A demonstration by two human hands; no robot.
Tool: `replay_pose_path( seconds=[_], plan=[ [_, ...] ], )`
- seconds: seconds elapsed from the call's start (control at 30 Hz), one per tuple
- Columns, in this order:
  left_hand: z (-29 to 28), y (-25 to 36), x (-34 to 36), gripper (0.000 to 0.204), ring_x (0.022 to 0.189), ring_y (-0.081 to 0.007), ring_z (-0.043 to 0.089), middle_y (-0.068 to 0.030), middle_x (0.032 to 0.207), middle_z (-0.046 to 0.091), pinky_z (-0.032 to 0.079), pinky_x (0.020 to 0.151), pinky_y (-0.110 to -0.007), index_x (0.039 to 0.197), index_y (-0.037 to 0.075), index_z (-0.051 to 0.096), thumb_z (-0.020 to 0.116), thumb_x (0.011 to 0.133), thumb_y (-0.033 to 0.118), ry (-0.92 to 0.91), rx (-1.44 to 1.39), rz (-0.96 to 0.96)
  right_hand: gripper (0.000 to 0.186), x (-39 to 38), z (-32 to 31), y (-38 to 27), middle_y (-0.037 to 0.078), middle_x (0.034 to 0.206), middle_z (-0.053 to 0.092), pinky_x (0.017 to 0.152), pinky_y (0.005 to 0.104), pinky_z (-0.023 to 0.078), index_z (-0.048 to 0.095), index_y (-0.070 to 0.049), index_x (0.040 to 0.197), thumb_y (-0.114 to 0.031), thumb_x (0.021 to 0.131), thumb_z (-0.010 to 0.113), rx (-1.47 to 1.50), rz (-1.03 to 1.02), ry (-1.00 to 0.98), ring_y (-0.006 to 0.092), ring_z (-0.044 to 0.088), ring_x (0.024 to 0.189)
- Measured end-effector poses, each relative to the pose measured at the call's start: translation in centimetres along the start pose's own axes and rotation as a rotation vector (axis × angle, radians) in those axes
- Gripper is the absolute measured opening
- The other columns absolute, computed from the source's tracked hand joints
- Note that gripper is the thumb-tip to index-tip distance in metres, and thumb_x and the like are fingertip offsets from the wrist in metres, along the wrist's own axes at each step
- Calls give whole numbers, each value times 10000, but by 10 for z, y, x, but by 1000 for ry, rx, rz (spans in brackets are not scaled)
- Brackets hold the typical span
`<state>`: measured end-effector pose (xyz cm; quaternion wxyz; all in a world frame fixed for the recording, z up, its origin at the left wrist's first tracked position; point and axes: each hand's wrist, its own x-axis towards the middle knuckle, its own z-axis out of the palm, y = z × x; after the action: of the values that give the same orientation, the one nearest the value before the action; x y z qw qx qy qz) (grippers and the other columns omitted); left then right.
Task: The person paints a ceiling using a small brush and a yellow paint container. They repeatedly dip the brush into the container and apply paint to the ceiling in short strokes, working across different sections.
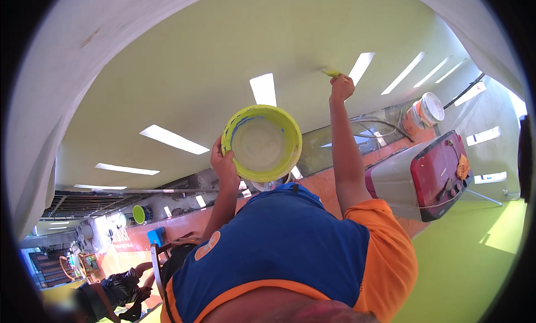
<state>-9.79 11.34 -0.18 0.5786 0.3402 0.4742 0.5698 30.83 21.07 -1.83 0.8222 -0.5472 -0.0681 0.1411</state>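
A lime-yellow plastic basin (295,146) with pale paint in it and blue smears inside its rim is held up in front of my chest. My left hand (224,162) grips its left side, thumb over the rim. My right arm is stretched up and forward, and my right hand (342,87) is closed round a small yellow-green paintbrush (331,73). The brush tip meets the pale green wall (206,61), beside a greyish patch; its bristles are too small to make out well.
To the right stand a maroon-and-white washing machine (391,181) and a paint bucket (427,110), with a hose (385,124) near the wall. A green bucket (142,213), a blue stool (157,236), a chair (158,267) and another person (114,289) are at the lower left.
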Motion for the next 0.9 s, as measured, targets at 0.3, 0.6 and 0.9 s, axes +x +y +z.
replay_pose_path(
  seconds=[0.3,0.6,0.9],
  plan=[
    [6,1,14,531,1109,-226,637,-168,1249,611,516,976,-339,1346,-83,480,498,818,-144,-64,-21,22,115,6,101,-208,201,883,681,779,371,650,576,68,970,-23,923,626,492,-372,-284,285,724,751],
    [6,4,18,522,1097,-226,643,-171,1238,615,531,955,-341,1333,-77,486,499,816,-147,-93,-30,4,86,-26,52,-56,162,859,666,715,333,636,590,46,955,-38,945,604,202,-140,-119,222,700,742],
    [-1,3,21,535,1104,-224,640,-172,1242,612,526,962,-342,1332,-84,487,490,801,-148,-90,-2,21,101,-15,79,-106,176,875,673,718,335,643,571,57,967,-33,934,601,207,-125,-151,242,712,737]
  ],
)
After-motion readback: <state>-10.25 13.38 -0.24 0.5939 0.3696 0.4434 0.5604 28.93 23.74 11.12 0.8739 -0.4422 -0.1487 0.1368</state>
